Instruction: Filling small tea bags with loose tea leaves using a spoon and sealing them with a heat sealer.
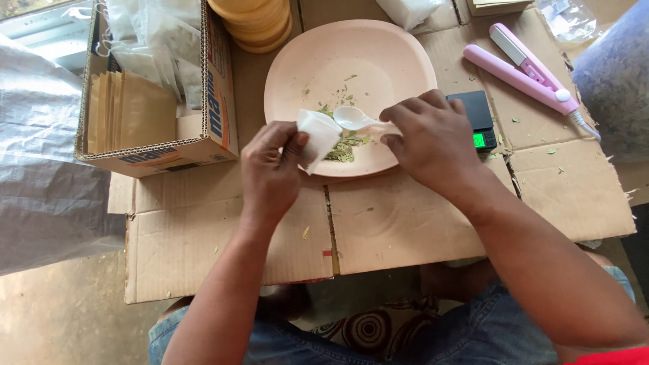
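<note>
My left hand [270,169] pinches a small white paper pouch [319,136] by its edge, holding it over the near rim of a pale pink plate [399,57]. My right hand [433,138] grips the handle of a white plastic spoon [351,118], whose bowl lies right beside the pouch's mouth. A small heap of dried green leaves [346,149] rests on the plate just below the spoon and pouch, with a few crumbs scattered further back.
Flattened cardboard [223,236] covers the work surface. A cardboard box [155,88] at left holds brown envelopes and clear bags. A black pocket scale [476,118] and a pink heat sealer [524,71] lie at right. Stacked tan plates [260,23] sit at the back.
</note>
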